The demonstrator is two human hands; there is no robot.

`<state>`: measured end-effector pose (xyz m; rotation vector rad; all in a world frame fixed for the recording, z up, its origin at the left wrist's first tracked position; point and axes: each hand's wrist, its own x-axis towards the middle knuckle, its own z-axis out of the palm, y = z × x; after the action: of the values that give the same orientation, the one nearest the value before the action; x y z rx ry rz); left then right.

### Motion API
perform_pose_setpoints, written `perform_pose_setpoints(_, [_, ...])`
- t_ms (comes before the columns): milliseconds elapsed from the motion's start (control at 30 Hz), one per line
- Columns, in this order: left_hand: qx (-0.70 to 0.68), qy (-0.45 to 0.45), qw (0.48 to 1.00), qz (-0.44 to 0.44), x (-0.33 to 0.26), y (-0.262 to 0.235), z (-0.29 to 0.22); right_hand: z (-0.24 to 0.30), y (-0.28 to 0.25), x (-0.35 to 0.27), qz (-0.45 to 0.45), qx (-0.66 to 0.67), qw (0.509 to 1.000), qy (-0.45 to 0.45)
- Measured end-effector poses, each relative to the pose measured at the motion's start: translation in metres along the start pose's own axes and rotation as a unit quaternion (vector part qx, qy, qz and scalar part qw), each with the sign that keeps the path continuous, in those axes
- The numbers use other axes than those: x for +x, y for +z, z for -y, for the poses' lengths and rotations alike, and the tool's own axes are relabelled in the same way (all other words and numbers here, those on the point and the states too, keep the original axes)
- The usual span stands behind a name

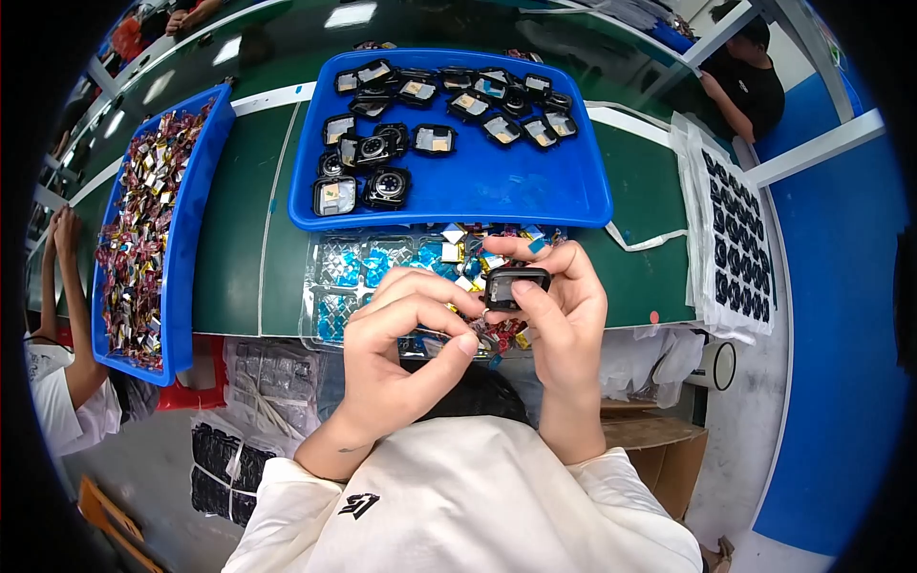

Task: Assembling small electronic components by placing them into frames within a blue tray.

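My right hand (564,315) grips a small black square casing (511,286), thumb on its near face and fingers curled over its top. My left hand (406,339) meets it from the left, fingertips pinched at a tiny part (478,334) just below the casing. Both hands hover over a clear blister tray (330,286) holding small blue and gold parts. Behind it lies a blue tray (497,186) with several black square casings (387,186) in its far half.
A long blue bin (186,229) of small multicoloured parts sits at the left on the green bench (239,239). White sheets with rows of black pieces (735,239) lie at the right. Another person's arms (62,286) reach in at the left; a third person (750,81) sits far right.
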<state>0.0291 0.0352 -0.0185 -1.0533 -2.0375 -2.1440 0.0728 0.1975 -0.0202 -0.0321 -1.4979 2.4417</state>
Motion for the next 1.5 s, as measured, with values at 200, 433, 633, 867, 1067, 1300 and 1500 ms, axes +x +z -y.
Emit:
perform_pose_setpoints(200, [0.146,-0.036,0.987,-0.05,-0.001,-0.001,-0.004,-0.002,0.002,-0.002,-0.001,-0.006,1.0,-0.023])
perform_pose_setpoints(433, [0.044,-0.007,0.998,-0.042,-0.002,-0.004,-0.001,-0.001,0.004,-0.004,-0.004,0.012,1.0,-0.003])
perform_pose_setpoints(633, [-0.062,-0.08,0.995,-0.011,-0.009,-0.002,-0.008,-0.003,0.0,-0.003,0.016,0.072,0.996,0.05])
perform_pose_setpoints(867, [-0.006,-0.052,0.999,-0.014,-0.006,0.0,-0.002,-0.006,0.001,-0.002,0.046,0.146,0.985,0.075])
perform_pose_setpoints(1067, [0.05,-0.02,0.997,-0.062,-0.001,-0.004,-0.01,-0.006,0.007,-0.008,0.004,0.04,0.999,0.035])
perform_pose_setpoints(1300, [0.072,0.0,0.996,-0.057,-0.001,-0.002,-0.01,-0.011,0.01,-0.01,-0.013,0.018,0.999,0.027])
perform_pose_setpoints(1500, [0.125,0.011,0.989,-0.072,0.002,0.001,-0.007,-0.009,0.016,-0.013,0.005,-0.05,0.999,-0.003])
